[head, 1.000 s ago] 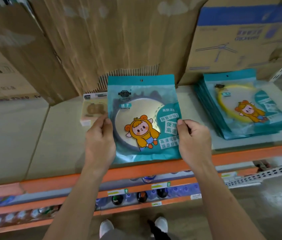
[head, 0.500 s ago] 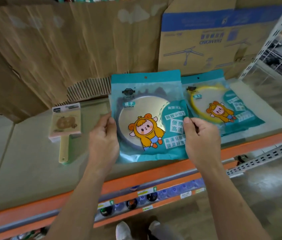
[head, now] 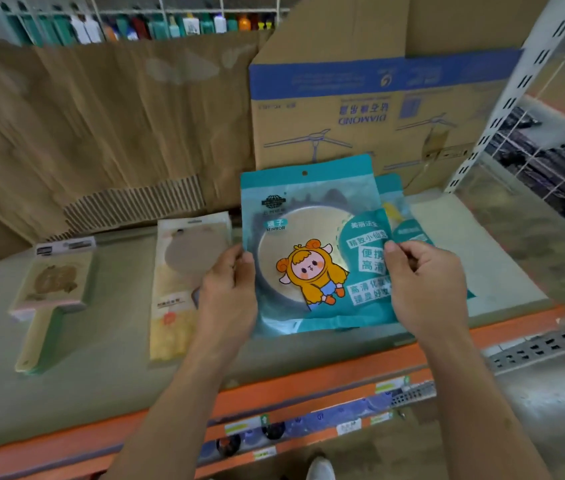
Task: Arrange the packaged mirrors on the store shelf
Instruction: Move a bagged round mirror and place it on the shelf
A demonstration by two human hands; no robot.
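Orange-edged shelf [head: 309, 382] — cardboard backing [head: 108, 126] — glossy floor [head: 551, 410].

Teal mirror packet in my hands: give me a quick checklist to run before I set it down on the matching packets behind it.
1. Left hand grips the left edge of the teal plastic mirror packet: ok.
2. Right hand pinches its right edge: ok.
3. Printed front faces the camera, hang hole on top: ok.
4. Matching teal packets lie behind it on the grey shelf board: ok.
5. Their alignment, mostly hidden: cannot tell.
6. Held packet apart from the long beige packet at left: cannot tell.
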